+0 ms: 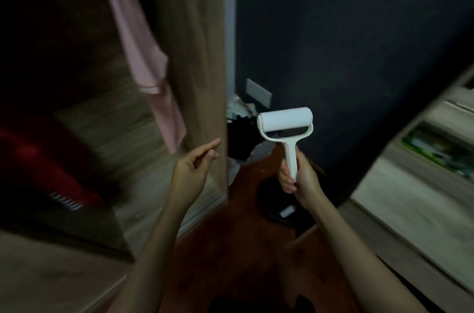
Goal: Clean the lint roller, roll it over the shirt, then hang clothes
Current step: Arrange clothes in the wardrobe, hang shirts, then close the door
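A white lint roller (286,121) stands upright in the middle of the view, its white roll on top. My right hand (298,179) grips its handle from below. My left hand (195,166) hovers to the left of it with loose, relaxed fingers and holds nothing, close to the edge of a wooden wardrobe panel (197,51). A pink shirt (143,56) hangs inside the open wardrobe at the upper left, apart from both hands.
A red garment (48,156) lies low in the wardrobe at left. A dark wall (359,43) fills the right. Dark and white clutter (243,118) sits on the floor behind the roller. A small white piece (287,211) lies on the floor. Light furniture (423,184) runs along the right.
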